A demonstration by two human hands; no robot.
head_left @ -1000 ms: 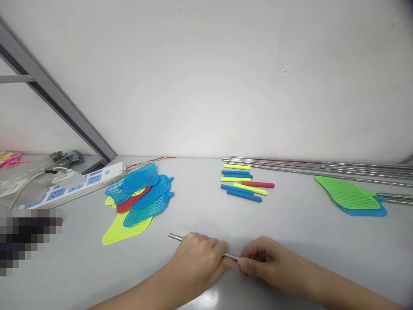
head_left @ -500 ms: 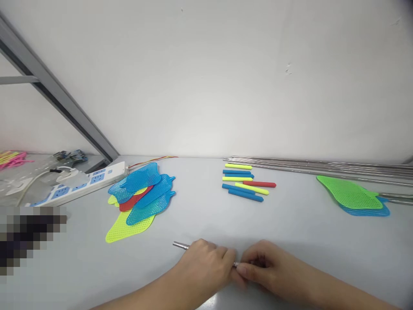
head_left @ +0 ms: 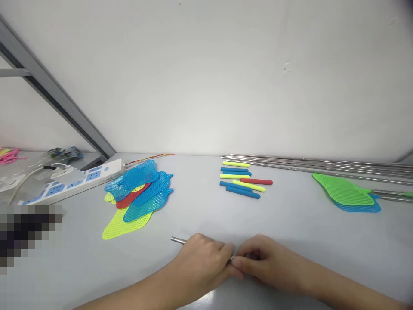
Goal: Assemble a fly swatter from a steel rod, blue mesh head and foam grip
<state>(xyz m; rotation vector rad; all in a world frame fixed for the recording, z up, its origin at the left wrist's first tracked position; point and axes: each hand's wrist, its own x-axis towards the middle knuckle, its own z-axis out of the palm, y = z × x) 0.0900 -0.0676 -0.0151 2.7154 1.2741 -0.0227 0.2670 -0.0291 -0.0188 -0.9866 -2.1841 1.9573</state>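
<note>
Drawn closer since the frame a second earlier: left hand [head_left: 204,260] and right hand [head_left: 269,262], with less of the metal rod [head_left: 178,240] bare between them. Far left: one white power strip [head_left: 111,170], blue sockets, lying aslant. Next: a loose pile of mesh paddles [head_left: 145,209], blue, red and yellow, overlapping, on the grey table top [head_left: 193,206]. Near edge, left of centre: left hand, back upward, fingers wrapped about the metal rod, one end of which stuck out to its left. Centre, farther back: tapered sticks [head_left: 243,192], yellow, blue and one red, in a loose stack. Near edge, right of centre: right hand, thumb and bent fingers pinching the rod just beside the left hand; how firmly, and where the rod ended, could not be told. Rear, running rightward: a bundle of long rods [head_left: 322,165] by the wall. Far right: one green paddle [head_left: 345,189] partly over a blue paddle [head_left: 358,208]. Handling note, by judgement: the left wrap served best as a steady clamp; the right pinch wanted keeping close and in line with it, lest the slim metal twist, bend or slip.
</note>
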